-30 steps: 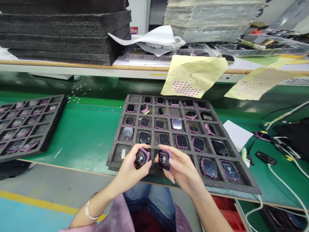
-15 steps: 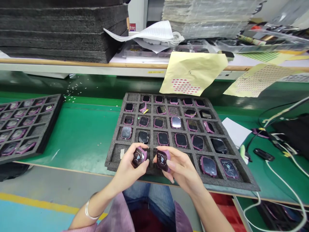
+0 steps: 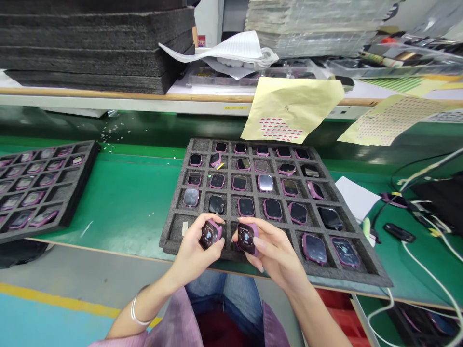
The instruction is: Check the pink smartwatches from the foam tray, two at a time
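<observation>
Clamping purple-rimmed watch (image 3: pixel 210 235) in left hand (image 3: pixel 192 249), second watch (image 3: pixel 246 238) in right hand (image 3: pixel 278 248), pinching both by case sides over near edge of foam tray (image 3: pixel 176 230). Probably weighing little, feeling stiff, slipping easily at glass; best gripping by rims, sparing fragile faces.

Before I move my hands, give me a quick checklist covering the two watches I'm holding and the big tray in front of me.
1. Left hand gripping its left watch: ok, thumb and fingers around it.
2. Right hand gripping its right watch: ok.
3. Both held screens lit: ok, each shows a graphic.
4. Every watch in the foam tray lying flat: not ok, the one beside the yellow tab is tilted.
5. Slots directly beneath your hands free: cannot tell, your hands hide them.
</observation>
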`<state>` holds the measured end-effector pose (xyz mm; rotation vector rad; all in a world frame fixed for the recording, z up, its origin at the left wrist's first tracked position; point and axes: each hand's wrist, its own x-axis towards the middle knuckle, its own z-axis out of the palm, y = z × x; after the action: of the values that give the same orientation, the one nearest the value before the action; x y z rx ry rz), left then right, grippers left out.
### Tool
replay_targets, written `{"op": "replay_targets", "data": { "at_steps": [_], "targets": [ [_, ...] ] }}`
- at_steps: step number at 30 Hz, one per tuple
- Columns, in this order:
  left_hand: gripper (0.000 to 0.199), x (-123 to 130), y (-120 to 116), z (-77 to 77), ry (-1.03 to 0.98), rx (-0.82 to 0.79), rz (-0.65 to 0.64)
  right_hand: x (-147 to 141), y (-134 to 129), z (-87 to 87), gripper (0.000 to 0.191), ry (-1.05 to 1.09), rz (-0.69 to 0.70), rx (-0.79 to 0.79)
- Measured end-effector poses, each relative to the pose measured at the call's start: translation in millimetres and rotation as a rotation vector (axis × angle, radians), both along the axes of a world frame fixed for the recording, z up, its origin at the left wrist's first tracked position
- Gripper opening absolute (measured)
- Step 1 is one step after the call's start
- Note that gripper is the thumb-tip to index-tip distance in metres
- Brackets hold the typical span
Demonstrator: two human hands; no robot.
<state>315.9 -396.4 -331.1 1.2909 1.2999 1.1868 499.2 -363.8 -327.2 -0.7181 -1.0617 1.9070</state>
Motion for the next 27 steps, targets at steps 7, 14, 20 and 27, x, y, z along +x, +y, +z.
{"op": "replay_targets", "data": {
  "at_steps": [7, 14, 20, 27],
  "targets": [
    [0.026, 0, 0, 2.5, 0.002, 0.019, 0.008, 0, 1, -0.1, 0.037, -0.003, 0.002, 0.015],
    [0.052, -3, 5, 7.6, -0.334, -0.106, -0.122, 4, 3, 9.2, 0.045, -0.027, 0.037, -0.009],
    [0.041, -11, 8, 1.9, -0.611, -0.193, -0.232, 15, 7, 10.1, 0.040, -0.173, 0.084, 0.095],
    [0.045, -14, 4, -2.1, -0.645, -0.211, -0.241, 11, 1, -0.4, 0.051, -0.217, 0.000, 0.161]
  ]
}}
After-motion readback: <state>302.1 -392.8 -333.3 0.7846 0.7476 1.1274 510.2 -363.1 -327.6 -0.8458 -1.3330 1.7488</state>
